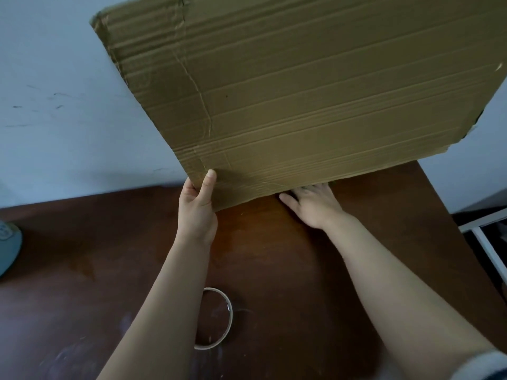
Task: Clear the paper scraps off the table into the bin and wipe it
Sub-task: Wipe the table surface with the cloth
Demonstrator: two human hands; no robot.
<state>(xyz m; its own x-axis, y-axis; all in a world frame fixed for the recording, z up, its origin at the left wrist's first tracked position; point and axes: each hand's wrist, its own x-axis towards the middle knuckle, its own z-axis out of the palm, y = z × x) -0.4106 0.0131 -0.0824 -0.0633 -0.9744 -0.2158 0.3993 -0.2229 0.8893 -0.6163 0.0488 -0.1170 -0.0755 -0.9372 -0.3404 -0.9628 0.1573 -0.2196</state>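
A large flat sheet of brown cardboard (301, 91) is tilted up off the dark brown table (96, 242), filling the upper middle and right of the view. My left hand (196, 207) grips its lower left corner, thumb on the front face. My right hand (312, 205) lies flat on the table at the sheet's lower edge, fingertips hidden under the cardboard. Whether those fingers hold the sheet is unclear. No paper scraps, bin or cloth are in view.
A nearly used-up tape roll (219, 319) lies on the table between my forearms. A grey-green rounded object (9, 248) sits at the left edge. A white frame (488, 237) stands beyond the table's right side. A pale wall (55, 105) rises behind the table.
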